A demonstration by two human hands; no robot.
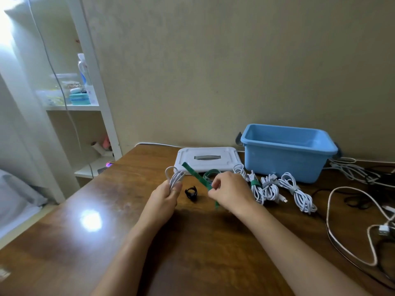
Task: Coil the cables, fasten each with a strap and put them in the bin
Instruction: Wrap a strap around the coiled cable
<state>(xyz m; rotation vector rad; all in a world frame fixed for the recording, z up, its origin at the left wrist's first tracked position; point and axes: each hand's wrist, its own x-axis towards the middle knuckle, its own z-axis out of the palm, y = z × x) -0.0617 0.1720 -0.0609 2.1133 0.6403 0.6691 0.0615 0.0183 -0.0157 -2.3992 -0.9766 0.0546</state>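
**A:** Head cam: left hand gripped the coiled white cable above the counter, loops pointing away toward the wall. Right hand pinched the green strap.

**B:** Strap ran diagonally, far-left to near-right. I'd wrap it tight across the coil's middle. The bin sat far right.

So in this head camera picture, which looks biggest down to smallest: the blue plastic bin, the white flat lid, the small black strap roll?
1. Blue plastic bin, clearly largest.
2. White flat lid, a bit smaller.
3. Small black strap roll, smallest though nearest the camera.
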